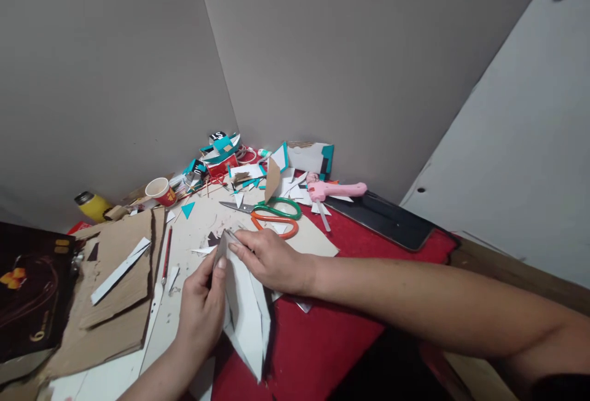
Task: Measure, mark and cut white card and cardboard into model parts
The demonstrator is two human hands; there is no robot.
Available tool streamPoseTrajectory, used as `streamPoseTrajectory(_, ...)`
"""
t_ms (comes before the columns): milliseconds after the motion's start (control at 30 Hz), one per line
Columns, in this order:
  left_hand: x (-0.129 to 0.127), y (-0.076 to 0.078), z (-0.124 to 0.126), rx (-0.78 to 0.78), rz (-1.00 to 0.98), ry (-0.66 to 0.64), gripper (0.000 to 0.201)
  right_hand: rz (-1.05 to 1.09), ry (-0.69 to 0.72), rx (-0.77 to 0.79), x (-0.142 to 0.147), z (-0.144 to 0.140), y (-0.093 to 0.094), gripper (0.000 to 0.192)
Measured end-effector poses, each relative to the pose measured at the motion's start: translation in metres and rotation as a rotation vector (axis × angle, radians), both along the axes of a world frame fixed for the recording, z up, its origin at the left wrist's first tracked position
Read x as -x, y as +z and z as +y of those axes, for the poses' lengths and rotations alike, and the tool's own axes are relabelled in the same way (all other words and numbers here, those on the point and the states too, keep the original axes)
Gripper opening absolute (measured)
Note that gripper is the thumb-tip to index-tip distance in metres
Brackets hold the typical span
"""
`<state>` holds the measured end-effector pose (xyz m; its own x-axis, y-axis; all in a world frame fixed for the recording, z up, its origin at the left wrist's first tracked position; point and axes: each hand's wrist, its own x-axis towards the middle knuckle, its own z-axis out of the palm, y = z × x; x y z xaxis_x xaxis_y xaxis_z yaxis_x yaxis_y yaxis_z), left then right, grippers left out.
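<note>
A white cardboard boat hull (242, 315), long and pointed at its near end, is between my two hands above the table's near edge. My left hand (205, 293) grips its left wall, thumb inside and fingers behind. With thumb and fingers closed, my right hand (262, 256) pinches the far end of the same hull. The bottom of the hull and most of my left fingers are hidden. Just beyond my right hand lie scissors (276, 213) with one green and one orange handle, blades pointing left.
A pink glue gun (338, 189) lies at the right beside a black tray (382, 219). Brown cardboard sheets (117, 272), a red pencil (166, 253) and a dark box (34, 290) are at left. Behind are a paper cup (160, 190), a yellow bottle (92, 206), a teal boat (222, 150) and paper scraps.
</note>
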<state>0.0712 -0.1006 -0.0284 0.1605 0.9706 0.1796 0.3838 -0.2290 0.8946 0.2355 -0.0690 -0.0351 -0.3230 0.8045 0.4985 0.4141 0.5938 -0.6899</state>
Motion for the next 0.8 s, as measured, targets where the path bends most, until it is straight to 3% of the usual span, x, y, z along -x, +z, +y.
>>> streamPoseTrajectory(167,0.000,0.004,0.000,-0.038,0.107,-0.004,0.036,0.073,0.010,0.036,0.000,0.000,0.003,0.024)
streamPoseTrajectory(333,0.001,0.019,0.008,0.012,0.042,0.059,0.040,0.131,0.027,0.113,-0.006,0.001,0.013,0.009)
streamPoseTrajectory(433,-0.002,0.024,0.014,-0.044,0.096,0.056,0.035,0.100,-0.007,0.132,-0.009,0.004,0.015,0.017)
streamPoseTrajectory(600,-0.010,0.023,0.029,-0.119,0.175,0.059,0.026,0.077,-0.069,0.131,-0.011,0.015,0.008,0.019)
streamPoseTrajectory(800,-0.015,0.014,0.055,0.046,0.099,0.000,0.036,0.074,-0.165,0.139,-0.011,0.029,0.003,0.017)
